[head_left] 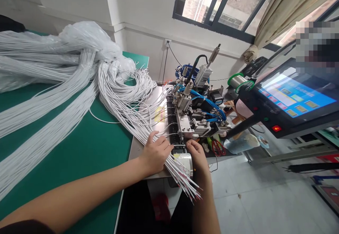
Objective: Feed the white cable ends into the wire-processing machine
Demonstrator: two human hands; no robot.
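Observation:
My left hand [156,155] lies over a thick bundle of white cables [127,110], its thumb and fingers closed on one single white cable [179,145]. That cable runs across to my right hand [198,153], whose fingertips pinch its far end at the front of the machine [184,117]. Stripped or reddish tips [194,193] of the bundle stick out past my left hand, over the machine's round metal housing [187,163]. Several other cables lead from the bundle into the black feed strip [171,121] of the machine.
More white cable bundles [53,103], partly in clear plastic [87,32], spread over the green table [79,167]. At the right stand a lit touchscreen [299,94] and a solder wire spool [240,82]. Red-handled pliers [218,148] lie beyond my right hand. Another person is partly visible behind the screen.

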